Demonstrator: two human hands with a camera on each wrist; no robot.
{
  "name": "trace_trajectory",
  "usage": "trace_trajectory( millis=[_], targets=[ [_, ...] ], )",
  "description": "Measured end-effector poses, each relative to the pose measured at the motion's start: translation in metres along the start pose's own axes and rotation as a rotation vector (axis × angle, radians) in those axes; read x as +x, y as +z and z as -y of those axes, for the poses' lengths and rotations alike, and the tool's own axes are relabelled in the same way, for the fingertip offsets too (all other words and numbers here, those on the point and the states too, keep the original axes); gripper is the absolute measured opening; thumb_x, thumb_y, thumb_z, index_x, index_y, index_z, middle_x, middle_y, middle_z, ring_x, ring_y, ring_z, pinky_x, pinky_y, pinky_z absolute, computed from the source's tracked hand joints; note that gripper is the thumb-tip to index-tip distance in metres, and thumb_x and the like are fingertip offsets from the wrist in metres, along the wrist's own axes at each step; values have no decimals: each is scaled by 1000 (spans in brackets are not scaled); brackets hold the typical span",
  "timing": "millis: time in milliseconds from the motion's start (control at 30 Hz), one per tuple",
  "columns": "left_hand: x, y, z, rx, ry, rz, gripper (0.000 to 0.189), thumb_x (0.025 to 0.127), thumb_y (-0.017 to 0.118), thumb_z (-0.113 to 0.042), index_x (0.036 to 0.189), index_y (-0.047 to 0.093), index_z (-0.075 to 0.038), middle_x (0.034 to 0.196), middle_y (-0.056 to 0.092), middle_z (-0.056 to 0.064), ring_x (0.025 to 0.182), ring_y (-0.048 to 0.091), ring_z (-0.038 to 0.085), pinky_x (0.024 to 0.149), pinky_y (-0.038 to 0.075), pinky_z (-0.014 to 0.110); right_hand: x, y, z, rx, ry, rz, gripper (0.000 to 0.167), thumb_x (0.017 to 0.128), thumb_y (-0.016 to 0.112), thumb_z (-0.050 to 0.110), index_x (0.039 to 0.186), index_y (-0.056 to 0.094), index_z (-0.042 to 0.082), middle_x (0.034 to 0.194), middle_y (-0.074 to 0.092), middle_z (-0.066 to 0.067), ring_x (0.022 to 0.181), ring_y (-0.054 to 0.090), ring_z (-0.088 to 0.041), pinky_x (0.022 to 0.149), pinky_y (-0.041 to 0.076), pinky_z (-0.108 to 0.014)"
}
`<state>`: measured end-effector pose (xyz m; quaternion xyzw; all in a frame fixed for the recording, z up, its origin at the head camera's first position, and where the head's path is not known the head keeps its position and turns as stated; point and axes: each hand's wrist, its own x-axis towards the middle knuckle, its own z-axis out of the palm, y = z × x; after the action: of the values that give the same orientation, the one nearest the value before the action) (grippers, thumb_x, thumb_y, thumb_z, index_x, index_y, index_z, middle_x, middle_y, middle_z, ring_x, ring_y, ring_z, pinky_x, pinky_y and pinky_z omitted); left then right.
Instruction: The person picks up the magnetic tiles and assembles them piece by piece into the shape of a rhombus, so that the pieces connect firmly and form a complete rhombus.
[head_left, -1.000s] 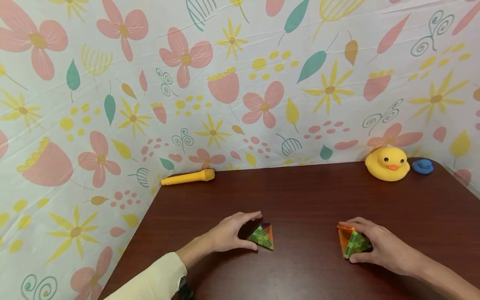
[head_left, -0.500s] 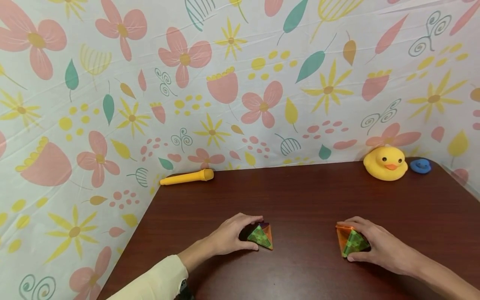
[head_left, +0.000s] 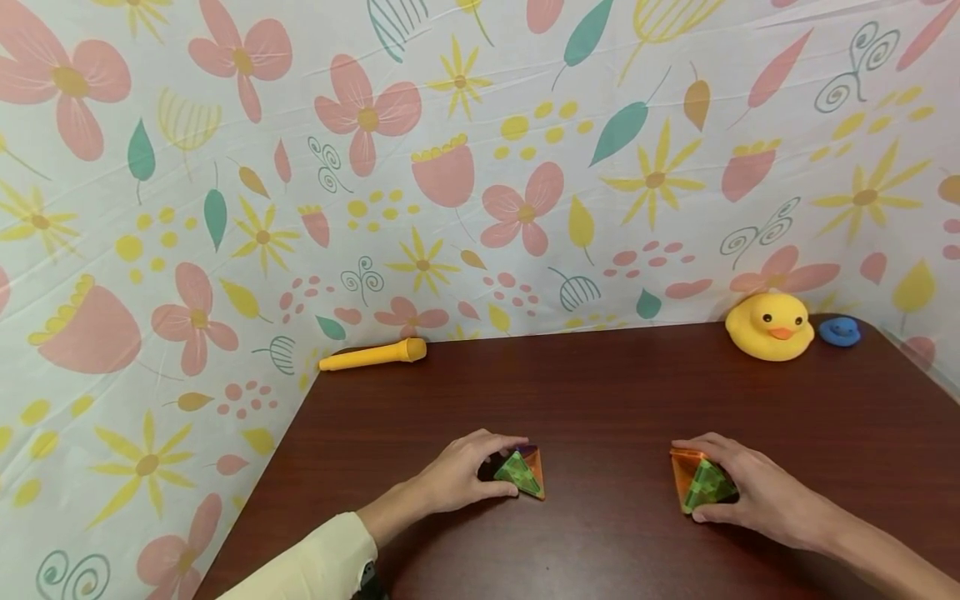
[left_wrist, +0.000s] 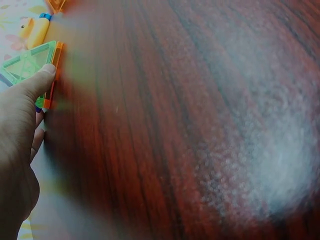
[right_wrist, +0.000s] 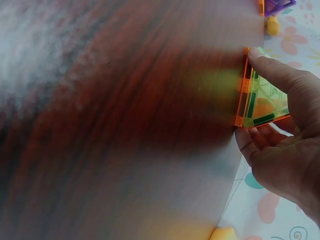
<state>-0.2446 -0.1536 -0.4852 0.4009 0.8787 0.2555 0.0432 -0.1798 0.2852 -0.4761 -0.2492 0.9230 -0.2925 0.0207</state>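
Note:
Left of the table's middle in the head view, my left hand [head_left: 453, 477] holds a small pyramid of see-through magnetic tiles [head_left: 522, 473]. Its green and orange faces show, with a bit of purple at the back. The left wrist view has the thumb [left_wrist: 42, 80] on the green tile's edge, by the orange one. Farther right, my right hand [head_left: 757, 492] grips a second tile pyramid [head_left: 705, 485], orange and green, between thumb and fingers. Both pyramids appear to rest on the table, apart from each other. Palms hide their outer sides.
A yellow toy microphone [head_left: 372, 355] lies at the table's back left. At the back right sit a big yellow rubber duck [head_left: 770, 327] and a small blue duck [head_left: 839, 332]. A flowered cloth [head_left: 480, 167] hangs behind the brown table [head_left: 585, 383].
The left fingertips have shifted slightly right and down, closer round their pyramid. The right hand and its pyramid stay nearly still. The head view has drifted a little.

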Motion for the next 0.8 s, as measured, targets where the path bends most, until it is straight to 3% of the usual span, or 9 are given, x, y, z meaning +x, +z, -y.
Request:
trace_trajectory(
  millis=[167,333,567,800],
  targets=[
    [0,0,-1,0,9,-5,67,95,82,-41,155,57,-26,122,64,-10,107,56,5,82,50,20,1,1,2,7,20,-1,81,79,96,34,145,58,4,133,62,-13,101,59,-7,79,57,-28],
    [1,2,0,27,38,-15,64,96,82,-39,154,58,-25,122,66,-10,106,56,5,82,48,21,1,4,3,9,-9,-26,79,79,96,33,143,59,4,130,64,-12,101,60,-8,77,57,-25],
    [2,2,-2,30,70,-21,62,96,83,-33,152,59,-23,120,67,-9,103,56,5,79,46,20,5,5,6,-6,-17,-23,77,78,97,29,142,59,4,125,65,-8,102,64,-14,77,58,-31],
    [3,2,-5,19,67,-5,61,97,82,-35,152,59,-24,123,67,-11,102,56,5,77,46,19,9,6,11,20,-20,-9,74,80,96,23,140,59,0,122,65,-8,98,63,-11,76,59,-34]
  ],
)
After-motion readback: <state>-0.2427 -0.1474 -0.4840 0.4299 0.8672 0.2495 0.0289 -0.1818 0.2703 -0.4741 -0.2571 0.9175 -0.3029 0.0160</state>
